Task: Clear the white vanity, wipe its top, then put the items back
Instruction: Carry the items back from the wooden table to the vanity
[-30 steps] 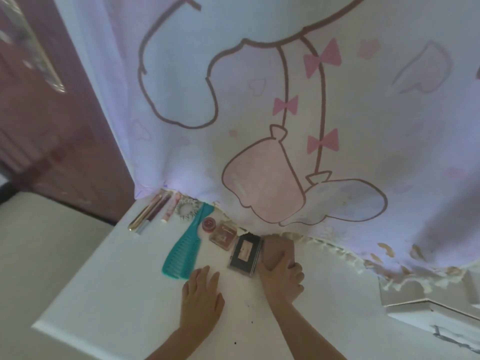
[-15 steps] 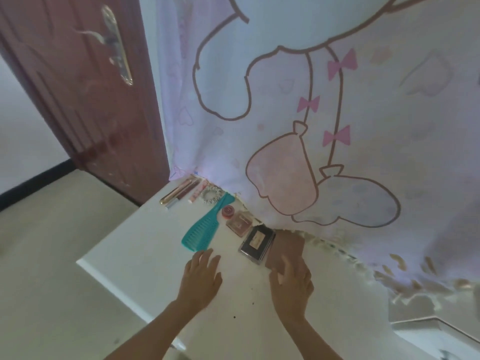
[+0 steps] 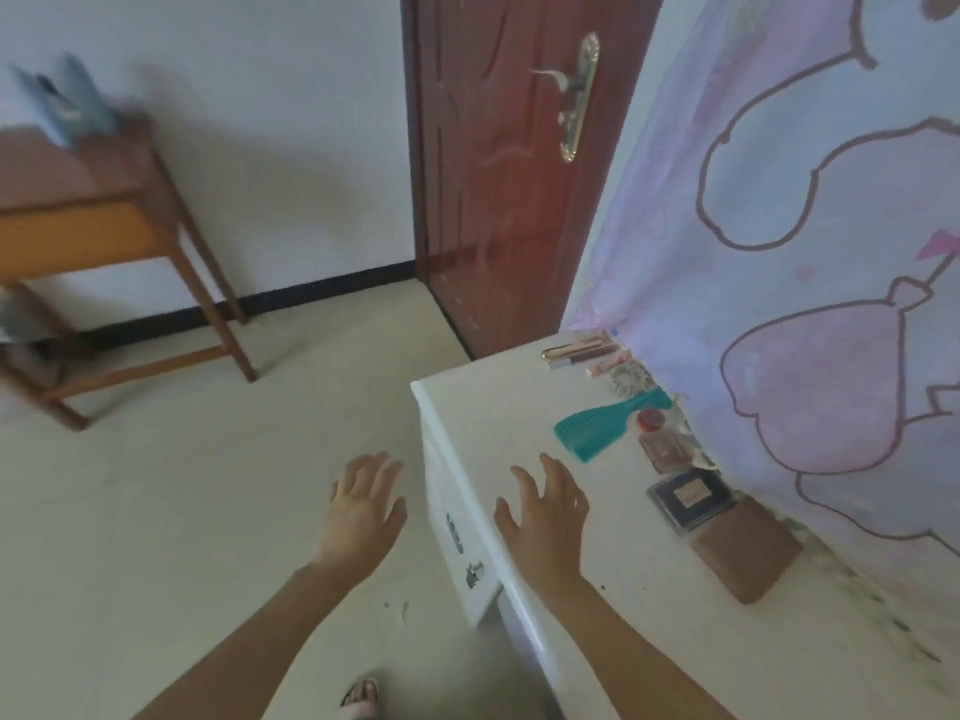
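Teal comb [image 3: 597, 428] lay on the white vanity [image 3: 509, 407], just beyond the spread, empty fingers of the right hand [image 3: 545, 511], long axis slanting far-right; the left hand [image 3: 363, 506], likewise spread and empty, hung left of the vanity, farther away.

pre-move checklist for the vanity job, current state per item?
1. Left hand free: ok, open, over the floor.
2. Right hand free: ok, open, over the front edge of the vanity.
3. Top cleared: not ok; teal comb, black compact, brown case and smaller items lie along the curtain.
4. Top clean: not ok, dark specks near the front edge.
5. Wiping cloth at hand: cannot tell, none in view.
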A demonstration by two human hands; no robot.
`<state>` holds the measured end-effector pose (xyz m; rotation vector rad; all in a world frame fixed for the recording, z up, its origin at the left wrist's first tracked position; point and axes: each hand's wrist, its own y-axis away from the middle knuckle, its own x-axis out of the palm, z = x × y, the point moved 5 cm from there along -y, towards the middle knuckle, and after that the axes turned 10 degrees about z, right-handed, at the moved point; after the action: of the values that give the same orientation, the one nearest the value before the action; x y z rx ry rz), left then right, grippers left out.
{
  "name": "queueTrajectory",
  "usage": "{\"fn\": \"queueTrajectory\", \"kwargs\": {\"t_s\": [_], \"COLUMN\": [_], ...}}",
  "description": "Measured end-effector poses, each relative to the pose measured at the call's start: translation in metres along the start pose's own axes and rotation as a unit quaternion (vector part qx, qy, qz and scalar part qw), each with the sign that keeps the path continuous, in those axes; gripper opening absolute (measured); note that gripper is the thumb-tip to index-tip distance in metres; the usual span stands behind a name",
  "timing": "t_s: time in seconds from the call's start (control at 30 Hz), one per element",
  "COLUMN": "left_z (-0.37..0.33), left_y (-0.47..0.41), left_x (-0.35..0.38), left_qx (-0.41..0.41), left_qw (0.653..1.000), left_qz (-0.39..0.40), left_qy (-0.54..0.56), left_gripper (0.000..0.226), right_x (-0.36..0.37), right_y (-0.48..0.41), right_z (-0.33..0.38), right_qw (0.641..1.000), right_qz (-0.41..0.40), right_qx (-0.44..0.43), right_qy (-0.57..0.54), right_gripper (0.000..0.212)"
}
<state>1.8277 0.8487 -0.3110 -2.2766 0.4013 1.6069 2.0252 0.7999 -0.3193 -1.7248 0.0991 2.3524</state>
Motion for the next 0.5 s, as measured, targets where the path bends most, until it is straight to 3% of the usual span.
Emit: {"fn": "queueTrajectory", "kwargs": {"t_s": [0.23, 0.4, 0.5], "left_z": [0.11, 0.207, 0.274], "left_y": [0.061, 0.117, 0.147], "left_x": [-0.061, -0.137, -0.192], "left_qx": [-0.145, -0.245, -0.26], "left_qw": [0.989, 0.969, 0.962], "left_qz": [-0.019, -0.037, -0.06], "left_qy": [-0.018, -0.009, -0.056], "left_gripper": [0.043, 0.072, 0.076], "right_x": [0.02, 0.03, 0.027], "right_y": [-0.025, -0.035, -0.037], "right_z": [0.144, 0.285, 0.379], "right_qw": [0.977, 0.939, 0.915], "right_qz": [0.033, -0.006, -0.04], "right_qx": [-0.203, -0.338, -0.398], "right_qy": [0.053, 0.058, 0.044], "right_gripper": [0.049, 0.051, 0.052]}}
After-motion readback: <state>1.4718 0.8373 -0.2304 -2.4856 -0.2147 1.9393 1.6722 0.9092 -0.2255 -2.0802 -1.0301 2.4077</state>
